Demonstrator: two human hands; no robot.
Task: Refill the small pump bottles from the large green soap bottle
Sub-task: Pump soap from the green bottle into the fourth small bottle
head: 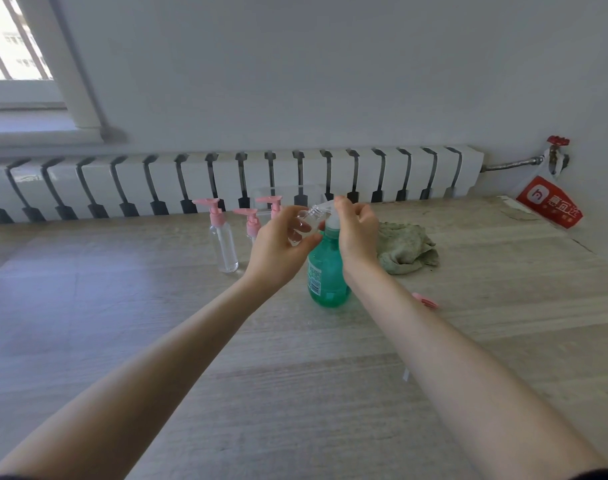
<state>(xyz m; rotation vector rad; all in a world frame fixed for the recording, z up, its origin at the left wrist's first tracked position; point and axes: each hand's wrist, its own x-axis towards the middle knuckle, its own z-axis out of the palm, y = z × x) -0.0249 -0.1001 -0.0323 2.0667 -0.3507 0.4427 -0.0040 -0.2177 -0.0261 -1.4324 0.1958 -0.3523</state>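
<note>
My two bare forearms reach forward over a pale wood-grain counter [295, 358] towards the middle of the view.

My left hand [278, 242] holds a small clear bottle [304, 225] with no pump on it. The fingers [288, 216] and thumb are curled round its body. The bottle is tilted, with its open threaded neck pointing up and to the right, just beside the top of the large green soap bottle [326, 271].

The green bottle stands upright on the counter between my wrists. My right hand [356, 233] rests on its white pump head [332, 220], fingers bent down over it and closed on it.

Behind my left hand stand three more small clear bottles with pink pumps: one to the left [222, 237], one partly hidden by my hand [252, 223], and one further back [273, 204].

A loose pink pump [425, 300] lies on the counter, just right of my right forearm. A crumpled green cloth [406, 249] lies beyond my right hand.

A white radiator [226, 178] runs along the wall behind the counter. A red and white bag [550, 202] hangs at the far right.
</note>
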